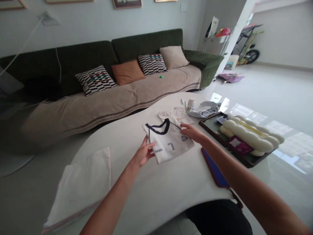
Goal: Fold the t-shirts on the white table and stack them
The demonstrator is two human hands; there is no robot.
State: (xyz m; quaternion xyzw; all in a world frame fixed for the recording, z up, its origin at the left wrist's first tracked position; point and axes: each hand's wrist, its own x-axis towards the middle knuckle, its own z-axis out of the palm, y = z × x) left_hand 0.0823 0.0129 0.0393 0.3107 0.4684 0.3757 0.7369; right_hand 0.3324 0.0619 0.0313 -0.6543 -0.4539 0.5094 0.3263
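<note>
1. I am watching a folded white shirt [168,140] lying in the middle of the frame on a white table [158,189]; it is showing a dark collar at its top edge, a 7 on its front and a small badge near its right edge.
2. The left hand [144,153] is resting on the shirt's lower left edge, with its fingers [149,146] spread a little and pinching that edge of the cloth.
3. The right hand [192,132] is touching the shirt's right edge beside the badge; its fingers are lying loosely together on the cloth, and I cannot tell whether they are gripping it.
4. A second folded white garment [177,116] is sitting just above the shirt, touching its top corner.
5. A blue phone [215,168] is lying under the right forearm, at the lower right of the shirt.
6. A dark tray [246,160] is sitting at the right of the frame, carrying a cream padded thing [251,135] and a purple card [239,144].
7. A folded white cloth [83,186] is hanging over the table's lower left edge.
8. A green sofa [102,55] with 4 cushions is filling the upper left.
</note>
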